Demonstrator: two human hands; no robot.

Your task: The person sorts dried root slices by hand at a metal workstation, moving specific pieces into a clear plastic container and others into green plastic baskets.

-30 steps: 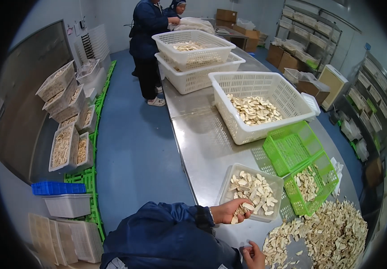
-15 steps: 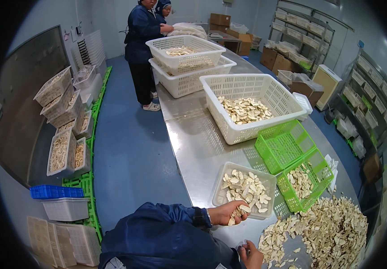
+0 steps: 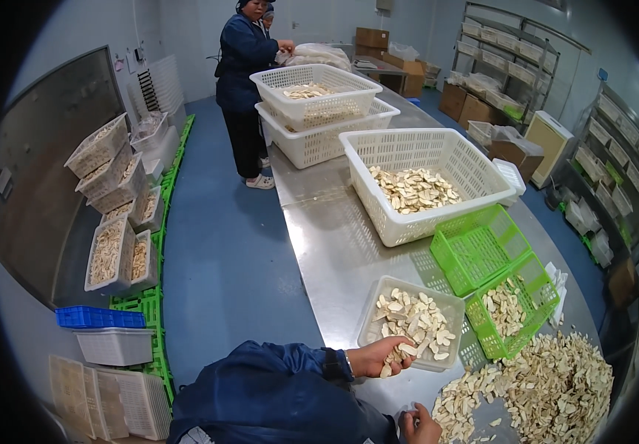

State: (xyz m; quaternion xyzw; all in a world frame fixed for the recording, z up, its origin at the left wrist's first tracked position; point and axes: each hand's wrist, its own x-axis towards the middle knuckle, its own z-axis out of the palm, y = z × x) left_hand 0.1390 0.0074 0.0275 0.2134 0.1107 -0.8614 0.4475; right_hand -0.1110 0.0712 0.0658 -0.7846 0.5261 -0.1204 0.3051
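Observation:
My left hand [image 3: 380,357] is closed around several pale dried slices [image 3: 396,358], at the near edge of a clear plastic tub [image 3: 368,320]. More slices [image 3: 417,317] lie loose in that tub. Close to my body, my right hand [image 3: 421,428] has its fingers curled; what they hold, if anything, is too hidden to name. It is beside the left edge of a big heap of slices [image 3: 556,388] spread on the steel table [image 3: 334,285]. A green basket [image 3: 515,342] with slices in it stands between the tub and the heap.
A second green basket [image 3: 478,251] adjoins the first. Beyond it is a large white crate [image 3: 408,222] with slices, then two stacked white crates [image 3: 312,144]. A co-worker [image 3: 242,89] stands at the table's far left; another is partly hidden behind. Filled crates [image 3: 105,255] line the left wall.
The whole view has shifted slightly right and down. Both hands stay nearly where they were over the table, the left still holding slices. The farther co-worker is now more hidden behind the nearer one.

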